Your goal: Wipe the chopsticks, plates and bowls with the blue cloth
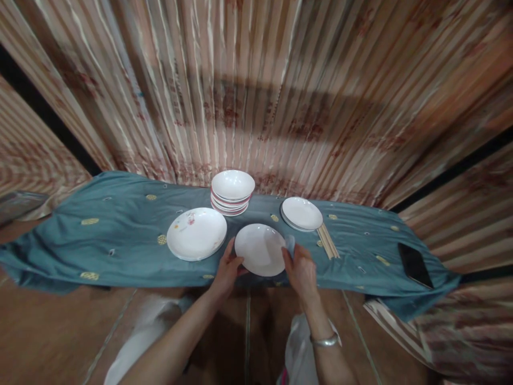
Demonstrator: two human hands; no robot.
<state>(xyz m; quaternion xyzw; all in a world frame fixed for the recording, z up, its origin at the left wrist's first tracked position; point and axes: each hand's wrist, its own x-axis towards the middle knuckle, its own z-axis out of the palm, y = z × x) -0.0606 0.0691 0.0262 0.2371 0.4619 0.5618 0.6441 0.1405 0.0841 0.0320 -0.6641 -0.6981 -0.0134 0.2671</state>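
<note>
My left hand (229, 271) grips a plain white plate (259, 250) by its left rim, thumb on top and fingers beneath. The plate is at the front middle of the table, facing up. At its right rim is my right hand (301, 268), closed around a small pale blue piece that looks like cloth (290, 244). Part of this piece shows above the fingers; the rest is hidden. A silver bangle (325, 340) circles my right wrist. Left of my left hand lie stacked large white plates (196, 233) with a floral print.
A stack of white bowls (232, 186) with red bands stands at the back. Small white plates (302, 214) are stacked to the right, with wooden chopsticks (328, 241) beside them. A black phone (414, 264) lies near the right end of the green tablecloth (120, 235). Curtains (256, 107) hang behind.
</note>
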